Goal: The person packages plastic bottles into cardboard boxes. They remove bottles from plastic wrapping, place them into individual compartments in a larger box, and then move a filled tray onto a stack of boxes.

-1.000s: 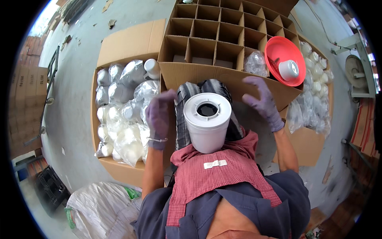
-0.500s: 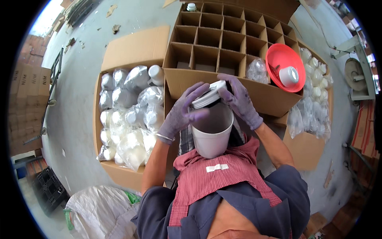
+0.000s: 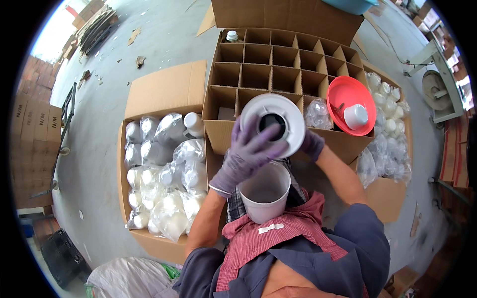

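Note:
A round white lid (image 3: 294,116) with a dark round centre is tilted up, its ribbed face toward me. My right hand (image 3: 313,144), in a purple-grey glove, grips the lid's right edge; most of its fingers are hidden behind it. In a matching glove, my left hand (image 3: 241,161) spreads its fingers across the lid's lower left face; whether they press on it I cannot tell. Below both hands a white tapered bucket (image 3: 264,211) stands upright between my thighs, its mouth uncovered.
Ahead stands a divided cardboard box (image 3: 226,133) with a white-capped bottle (image 3: 232,36) in one cell. On its right corner rests a red basin (image 3: 343,87) holding a white cup (image 3: 356,116). Cartons of plastic-wrapped white containers (image 3: 161,154) flank it. A white sack (image 3: 129,278) lies lower left.
The lid has come up off the bucket's rim and tipped to face me. My left hand has shifted onto its face, and my right hand has gone behind its right edge.

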Available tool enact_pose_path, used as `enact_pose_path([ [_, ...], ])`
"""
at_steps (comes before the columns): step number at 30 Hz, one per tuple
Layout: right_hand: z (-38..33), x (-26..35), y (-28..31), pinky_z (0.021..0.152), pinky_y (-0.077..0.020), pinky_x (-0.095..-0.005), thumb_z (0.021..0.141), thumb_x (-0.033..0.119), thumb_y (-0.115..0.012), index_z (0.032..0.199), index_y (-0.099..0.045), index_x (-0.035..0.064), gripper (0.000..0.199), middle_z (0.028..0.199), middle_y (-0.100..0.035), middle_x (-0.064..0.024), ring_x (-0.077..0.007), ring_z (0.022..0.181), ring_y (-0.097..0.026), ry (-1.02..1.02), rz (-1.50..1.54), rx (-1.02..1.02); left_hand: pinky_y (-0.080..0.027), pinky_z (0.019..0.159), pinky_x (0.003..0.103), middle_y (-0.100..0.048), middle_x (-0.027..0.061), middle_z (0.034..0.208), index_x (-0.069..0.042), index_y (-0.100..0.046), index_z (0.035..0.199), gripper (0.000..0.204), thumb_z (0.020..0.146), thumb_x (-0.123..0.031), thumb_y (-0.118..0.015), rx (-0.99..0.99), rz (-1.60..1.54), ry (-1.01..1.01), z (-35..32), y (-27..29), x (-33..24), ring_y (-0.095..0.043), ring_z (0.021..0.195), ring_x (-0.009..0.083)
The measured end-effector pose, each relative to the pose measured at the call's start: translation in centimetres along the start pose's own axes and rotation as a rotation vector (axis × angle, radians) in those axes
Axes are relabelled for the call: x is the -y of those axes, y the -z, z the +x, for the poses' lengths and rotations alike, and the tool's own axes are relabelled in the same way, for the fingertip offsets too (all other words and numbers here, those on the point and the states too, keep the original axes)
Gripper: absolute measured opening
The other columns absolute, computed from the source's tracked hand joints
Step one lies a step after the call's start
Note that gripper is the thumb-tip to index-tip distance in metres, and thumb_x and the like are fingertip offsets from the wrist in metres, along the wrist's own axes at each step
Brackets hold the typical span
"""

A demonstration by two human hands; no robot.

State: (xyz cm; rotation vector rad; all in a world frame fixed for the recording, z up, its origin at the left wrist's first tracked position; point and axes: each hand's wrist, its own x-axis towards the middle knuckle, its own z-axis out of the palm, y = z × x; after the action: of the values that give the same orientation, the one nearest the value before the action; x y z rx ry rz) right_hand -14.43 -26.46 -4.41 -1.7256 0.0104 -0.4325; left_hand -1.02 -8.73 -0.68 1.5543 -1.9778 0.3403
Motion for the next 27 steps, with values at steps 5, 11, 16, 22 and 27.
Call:
enact_pose_path([
  [5,3.9,2.1,7.8,0.076,-0.0559,-0.0437,0.088,0.053,-0.055,0.105,-0.064,0.0012,0.055,0.091,-0.071,-0.0141,-0.0295,0.078,-0.070,-0.711,-0.488,0.033,-0.028,0.112,0.053,-0.049,0.0076,0.138,-0.026,-0.060,0.126,0.045,0.082,-0.024,-0.064,0.281,-0.258,0.223,-1.5,-2.7,1.2,-0.040,0.133,0.0330],
  [11,12.6,-0.7,11.5,0.078,-0.0541,-0.0396,0.087,0.059,-0.048,0.106,-0.065,0.0065,0.059,0.104,-0.069,-0.0164,-0.0273,0.097,-0.068,-0.973,-1.541,0.324,-0.031,0.110,0.045,-0.051,0.0141,0.133,-0.010,-0.051,0.134,0.049,0.090,-0.029,-0.060,0.427,-0.791,0.280,-3.2,-6.1,3.3,-0.041,0.130,0.0332],
  [16,28.0,-8.3,11.0,0.093,-0.0482,-0.0450,0.085,0.045,-0.061,0.119,-0.061,0.0127,0.046,0.114,-0.061,-0.0155,-0.0318,0.111,-0.059,-0.178,-1.370,0.072,-0.030,0.111,0.045,-0.048,0.0159,0.137,-0.010,-0.048,0.137,0.056,0.089,-0.034,-0.062,0.466,-0.856,0.366,-2.0,-6.3,4.3,-0.041,0.131,0.0341],
  [22,39.1,-17.5,9.8,0.095,-0.0470,-0.0471,0.083,0.042,-0.068,0.126,-0.052,0.0151,0.053,0.129,-0.053,-0.0195,-0.0361,0.120,-0.054,-0.492,-1.175,-0.106,-0.030,0.112,0.044,-0.045,0.0184,0.139,-0.008,-0.043,0.141,0.058,0.090,-0.032,-0.061,0.416,-1.085,0.493,-1.8,-6.2,5.5,-0.040,0.131,0.0344],
  [27,37.6,-16.7,11.6,0.092,-0.0486,-0.0452,0.080,0.034,-0.072,0.121,-0.052,0.0134,0.050,0.115,-0.057,-0.0236,-0.0393,0.112,-0.057,-0.275,-1.168,-0.155,-0.030,0.112,0.039,-0.044,0.0149,0.141,-0.008,-0.042,0.142,0.057,0.092,-0.027,-0.061,0.451,-1.136,0.552,-1.7,-6.1,5.7,-0.040,0.133,0.0299],
])
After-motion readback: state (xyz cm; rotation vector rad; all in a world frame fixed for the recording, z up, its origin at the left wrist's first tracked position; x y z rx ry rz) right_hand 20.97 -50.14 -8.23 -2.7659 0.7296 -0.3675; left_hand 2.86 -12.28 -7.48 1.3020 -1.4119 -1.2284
